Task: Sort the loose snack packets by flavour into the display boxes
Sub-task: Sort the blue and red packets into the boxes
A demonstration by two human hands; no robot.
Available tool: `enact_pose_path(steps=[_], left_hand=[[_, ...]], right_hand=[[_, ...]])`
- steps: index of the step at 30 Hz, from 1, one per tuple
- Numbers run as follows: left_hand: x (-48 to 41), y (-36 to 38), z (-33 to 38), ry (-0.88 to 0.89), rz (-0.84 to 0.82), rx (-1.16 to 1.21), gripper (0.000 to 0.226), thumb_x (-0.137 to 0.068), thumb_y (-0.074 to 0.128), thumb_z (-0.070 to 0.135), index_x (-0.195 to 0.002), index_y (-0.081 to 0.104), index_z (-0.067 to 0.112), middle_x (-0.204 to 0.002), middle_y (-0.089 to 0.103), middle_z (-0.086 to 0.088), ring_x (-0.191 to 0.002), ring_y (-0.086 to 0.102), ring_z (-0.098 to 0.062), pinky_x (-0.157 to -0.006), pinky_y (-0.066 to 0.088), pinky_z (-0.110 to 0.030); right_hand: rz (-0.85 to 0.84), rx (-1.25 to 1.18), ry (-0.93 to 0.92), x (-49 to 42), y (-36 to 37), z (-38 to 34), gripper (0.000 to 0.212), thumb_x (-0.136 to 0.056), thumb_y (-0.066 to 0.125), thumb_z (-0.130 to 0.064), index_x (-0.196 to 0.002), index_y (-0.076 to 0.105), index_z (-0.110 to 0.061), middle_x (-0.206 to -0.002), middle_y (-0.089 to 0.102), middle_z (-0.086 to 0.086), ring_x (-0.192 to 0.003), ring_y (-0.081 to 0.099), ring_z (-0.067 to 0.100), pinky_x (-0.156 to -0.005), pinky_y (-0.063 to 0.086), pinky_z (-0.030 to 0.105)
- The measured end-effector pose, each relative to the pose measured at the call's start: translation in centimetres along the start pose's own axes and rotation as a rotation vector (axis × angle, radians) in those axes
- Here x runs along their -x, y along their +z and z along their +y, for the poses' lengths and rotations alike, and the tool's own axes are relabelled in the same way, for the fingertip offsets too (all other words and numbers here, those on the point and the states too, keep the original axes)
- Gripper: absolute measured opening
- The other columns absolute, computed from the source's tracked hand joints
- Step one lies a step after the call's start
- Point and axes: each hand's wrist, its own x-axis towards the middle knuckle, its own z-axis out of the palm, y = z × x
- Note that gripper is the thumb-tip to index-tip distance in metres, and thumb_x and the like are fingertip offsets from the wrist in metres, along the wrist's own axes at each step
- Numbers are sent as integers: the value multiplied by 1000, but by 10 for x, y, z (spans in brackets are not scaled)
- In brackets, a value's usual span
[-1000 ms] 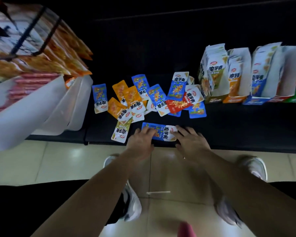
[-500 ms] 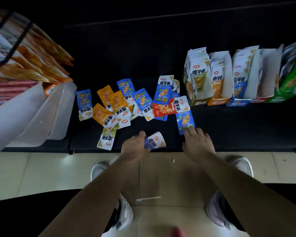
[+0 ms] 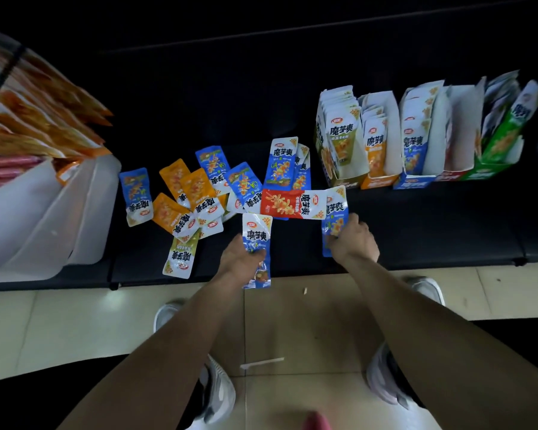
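My left hand (image 3: 241, 259) grips a blue snack packet (image 3: 257, 237), held upright above the front edge of the dark shelf (image 3: 432, 231). My right hand (image 3: 354, 240) closes on a second blue packet (image 3: 334, 212) that lies on the shelf beside a red packet (image 3: 292, 204). Loose blue, orange and olive packets (image 3: 193, 197) are scattered to the left. Display boxes stand in a row at the right: olive (image 3: 333, 178), orange (image 3: 378, 181), blue (image 3: 412, 181), red (image 3: 449, 175) and green (image 3: 491, 164).
White plastic bins (image 3: 59, 218) with orange snack bags (image 3: 44, 119) and pink sausages sit at the left. Tiled floor (image 3: 75, 330) lies below the shelf, with my two shoes and a white stick (image 3: 261, 363) on it.
My left hand has lifted the blue packet off the shelf and turned it upright. My right hand has reached forward and taken hold of another blue packet near the red one.
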Motion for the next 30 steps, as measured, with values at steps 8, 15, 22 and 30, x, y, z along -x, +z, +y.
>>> enact_pose_path(steps=[8,15,22,30], left_hand=[[-2,17,25,-21,-48,117,21,-92,68,24,-109,56,22,-102,67,3,-88,66,-13,-67,51,-27],[12,40,50,-34,-172,374,34,-88,67,46,-107,65,18,-103,75,-4,-94,73,-23,-89,57,-46],[-3,9,29,-39,54,229,30,-87,73,27,-113,60,19,-103,72,-2,-87,71,-18,-74,59,-34],[-36,-20,25,-67,179,304,28,-91,69,18,-116,56,14,-95,65,1,-78,64,-12,-61,48,-25]], right_hand=[[71,-420,-102,9,-34,29,22,-103,50,-33,-100,60,-14,-96,68,6,-85,64,26,-69,46,34],[-461,-677,-189,38,-20,5,12,-94,70,-20,-94,73,-8,-92,76,12,-83,73,26,-73,59,37],[-115,55,-405,18,6,-31,54,-96,57,-46,-144,44,-25,-149,41,3,-134,44,27,-99,44,42],[-73,542,-586,30,12,-2,56,-96,51,-37,-148,39,-20,-156,31,2,-136,38,27,-108,38,44]])
